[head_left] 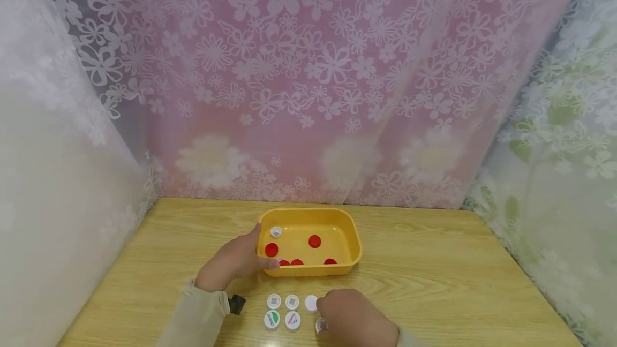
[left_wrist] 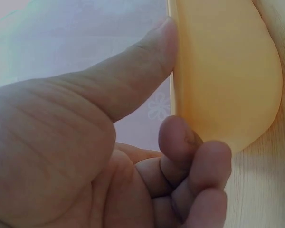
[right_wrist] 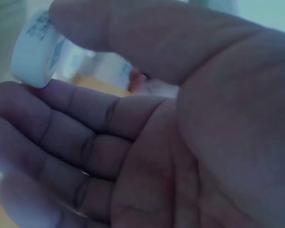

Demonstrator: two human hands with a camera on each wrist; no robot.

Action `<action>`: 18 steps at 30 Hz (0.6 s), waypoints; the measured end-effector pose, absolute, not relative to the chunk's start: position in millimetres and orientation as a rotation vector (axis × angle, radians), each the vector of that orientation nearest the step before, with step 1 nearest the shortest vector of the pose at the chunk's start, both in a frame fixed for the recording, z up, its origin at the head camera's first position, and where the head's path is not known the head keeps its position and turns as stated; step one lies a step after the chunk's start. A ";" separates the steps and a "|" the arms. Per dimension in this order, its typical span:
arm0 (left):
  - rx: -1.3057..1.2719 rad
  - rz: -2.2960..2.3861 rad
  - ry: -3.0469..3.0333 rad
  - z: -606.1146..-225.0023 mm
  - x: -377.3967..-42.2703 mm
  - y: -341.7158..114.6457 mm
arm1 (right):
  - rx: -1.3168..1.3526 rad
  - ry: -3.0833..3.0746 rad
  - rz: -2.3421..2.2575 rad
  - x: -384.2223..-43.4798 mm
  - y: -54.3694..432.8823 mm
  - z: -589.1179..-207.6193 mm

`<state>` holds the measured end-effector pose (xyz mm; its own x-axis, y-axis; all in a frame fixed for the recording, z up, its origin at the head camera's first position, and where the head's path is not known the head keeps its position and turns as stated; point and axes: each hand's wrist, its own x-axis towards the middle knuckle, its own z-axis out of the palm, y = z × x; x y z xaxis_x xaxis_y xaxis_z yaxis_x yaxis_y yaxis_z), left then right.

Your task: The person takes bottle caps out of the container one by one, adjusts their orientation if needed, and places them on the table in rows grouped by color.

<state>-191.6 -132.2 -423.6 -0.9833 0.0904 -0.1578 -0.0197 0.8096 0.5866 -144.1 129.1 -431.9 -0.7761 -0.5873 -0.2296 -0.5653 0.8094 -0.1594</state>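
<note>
My left hand (head_left: 236, 261) grips the left end of a yellow plastic basin (head_left: 318, 271). Its thumb and curled fingertips touch the basin wall in the left wrist view. Between thumb and fingertips, my right hand (head_left: 359, 317) pinches a white bottle cap (right_wrist: 33, 50) with small print on its side. That hand is low over the table, at the right end of two short rows of white bottle caps (head_left: 292, 302). One plain white cap (head_left: 310, 303) sits right by its fingers. Several red bottle caps (head_left: 315, 241) and a white one (head_left: 276, 232) lie inside the basin.
The wooden table (head_left: 424, 261) extends on both sides of the basin. A pink flowered curtain (head_left: 308, 95) hangs behind its back edge, with pale cloth at left and right. A black band (head_left: 236, 304) shows at the left wrist.
</note>
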 end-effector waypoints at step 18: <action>0.057 0.885 2.809 -428.7 -194.8 -132.6 | -0.733 2.785 0.105 -138.9 116.3 -449.8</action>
